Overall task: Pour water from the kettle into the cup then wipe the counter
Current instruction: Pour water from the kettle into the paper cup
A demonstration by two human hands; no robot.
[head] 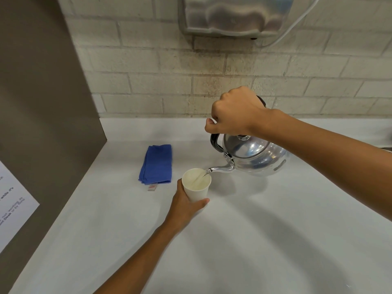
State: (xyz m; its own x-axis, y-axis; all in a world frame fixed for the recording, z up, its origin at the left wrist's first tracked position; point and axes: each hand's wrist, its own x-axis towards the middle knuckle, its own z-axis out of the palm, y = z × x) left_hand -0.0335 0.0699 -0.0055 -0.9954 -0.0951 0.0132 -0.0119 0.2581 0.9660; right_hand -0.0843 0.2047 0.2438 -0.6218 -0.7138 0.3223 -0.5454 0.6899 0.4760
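Observation:
A shiny metal kettle [256,157] hangs tilted to the left above the white counter [244,240]. My right hand [235,113] grips its black handle from above. Its curved spout reaches over the rim of a white paper cup [196,184], and a thin stream of water runs into the cup. My left hand [186,205] wraps around the lower part of the cup from the near left side, holding it upright on the counter. A folded blue cloth [156,164] lies flat just left of the cup, untouched.
A brick wall [169,81] backs the counter. A metal dispenser [233,15] with a white cord hangs on the wall above the kettle. A brown side panel [42,102] with a printed paper notice [12,204] closes the left side.

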